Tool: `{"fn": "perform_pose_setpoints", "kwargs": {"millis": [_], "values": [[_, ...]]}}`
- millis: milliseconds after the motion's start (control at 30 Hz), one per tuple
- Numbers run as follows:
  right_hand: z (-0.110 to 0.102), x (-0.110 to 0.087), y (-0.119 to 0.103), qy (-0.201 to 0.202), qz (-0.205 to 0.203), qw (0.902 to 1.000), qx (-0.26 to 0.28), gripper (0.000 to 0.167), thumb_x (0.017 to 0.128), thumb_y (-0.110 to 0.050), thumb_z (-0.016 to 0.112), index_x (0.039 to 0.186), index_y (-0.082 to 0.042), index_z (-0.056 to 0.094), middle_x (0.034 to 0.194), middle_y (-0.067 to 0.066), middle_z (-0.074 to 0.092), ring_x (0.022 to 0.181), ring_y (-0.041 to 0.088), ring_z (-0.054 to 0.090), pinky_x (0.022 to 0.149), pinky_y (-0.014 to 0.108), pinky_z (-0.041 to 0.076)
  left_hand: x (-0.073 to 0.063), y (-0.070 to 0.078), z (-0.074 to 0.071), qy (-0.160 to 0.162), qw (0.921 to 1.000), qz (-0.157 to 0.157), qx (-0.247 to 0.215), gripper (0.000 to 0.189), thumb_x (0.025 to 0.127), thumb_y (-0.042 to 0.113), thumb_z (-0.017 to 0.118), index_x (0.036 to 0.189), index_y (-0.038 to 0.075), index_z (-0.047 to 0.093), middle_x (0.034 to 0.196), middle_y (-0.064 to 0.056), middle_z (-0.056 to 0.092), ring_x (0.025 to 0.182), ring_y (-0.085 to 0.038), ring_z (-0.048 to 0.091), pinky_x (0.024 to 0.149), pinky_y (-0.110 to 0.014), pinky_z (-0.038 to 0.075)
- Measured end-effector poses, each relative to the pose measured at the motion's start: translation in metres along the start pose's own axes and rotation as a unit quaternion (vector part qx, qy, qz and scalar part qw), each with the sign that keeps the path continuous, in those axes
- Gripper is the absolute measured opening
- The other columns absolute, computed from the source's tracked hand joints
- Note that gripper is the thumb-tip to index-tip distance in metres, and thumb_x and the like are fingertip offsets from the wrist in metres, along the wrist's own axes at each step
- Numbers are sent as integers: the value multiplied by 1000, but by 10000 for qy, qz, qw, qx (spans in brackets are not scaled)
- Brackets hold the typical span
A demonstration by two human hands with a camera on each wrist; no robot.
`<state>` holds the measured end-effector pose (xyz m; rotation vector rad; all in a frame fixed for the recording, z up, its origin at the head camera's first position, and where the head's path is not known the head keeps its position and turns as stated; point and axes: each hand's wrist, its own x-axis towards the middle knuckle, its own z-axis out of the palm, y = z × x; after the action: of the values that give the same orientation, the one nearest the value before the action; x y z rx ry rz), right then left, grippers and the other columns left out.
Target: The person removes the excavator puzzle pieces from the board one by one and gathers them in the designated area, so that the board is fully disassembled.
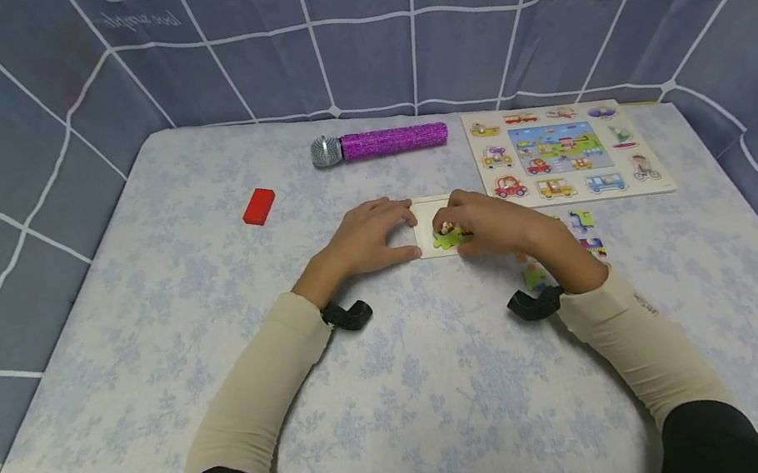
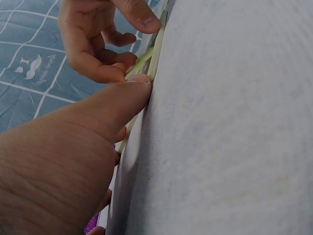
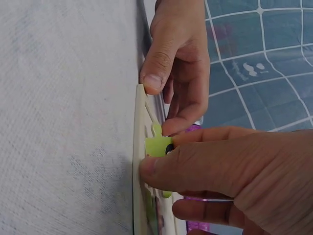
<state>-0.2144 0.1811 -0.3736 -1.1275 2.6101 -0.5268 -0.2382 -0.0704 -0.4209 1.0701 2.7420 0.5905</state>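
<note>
A small cream puzzle board lies flat on the table between both hands. My left hand holds it at its left end, the thumb near the front corner and the fingers near the back one. Over the board, my right hand pinches a green puzzle piece with a dark spot. The piece stands tilted at the board's surface in the right wrist view. More green shows on the board beneath the right fingers, which partly hide it. Several small colourful puzzle pieces lie beside the right wrist, some hidden by the forearm.
A purple glitter microphone lies behind the hands. To its left is a red block. A large vehicle picture board lies at the back right. Grey checked cloth hangs behind the patterned tabletop.
</note>
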Motion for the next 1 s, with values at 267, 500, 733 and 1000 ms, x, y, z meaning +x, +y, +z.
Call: {"fn": "perform_pose_setpoints", "kwargs": {"millis": [267,500,733,1000], "values": [[-1,-2,3,226,-306,9993,1,35,88,12,71,116,-9,69,111,14,60,92,28,57,79,41,50,1,0,0,11,10000,-12,0,45,93,51,69,126,21,60,158,-3,41,146,-31,32,117,-51,25],[-1,-1,4,388,-380,9983,-199,36,85,15,70,113,-6,74,107,10,62,87,24,59,74,37,51,2,1,1,6,10000,-23,24,44,93,51,69,125,22,60,158,-2,41,146,-30,32,117,-52,26],[-3,-1,4,522,-294,9976,-350,28,87,10,70,112,-3,72,104,7,67,87,21,63,72,37,53,0,3,-2,-32,10000,-35,-1,46,93,51,68,126,20,60,158,-4,41,147,-31,31,117,-52,25],[-2,-2,4,470,-316,9976,-387,29,86,11,73,109,-6,73,105,6,66,93,21,64,77,37,55,-2,5,-4,-97,9999,-86,-41,45,94,50,68,127,20,59,159,-3,40,147,-32,30,117,-53,24]]}}
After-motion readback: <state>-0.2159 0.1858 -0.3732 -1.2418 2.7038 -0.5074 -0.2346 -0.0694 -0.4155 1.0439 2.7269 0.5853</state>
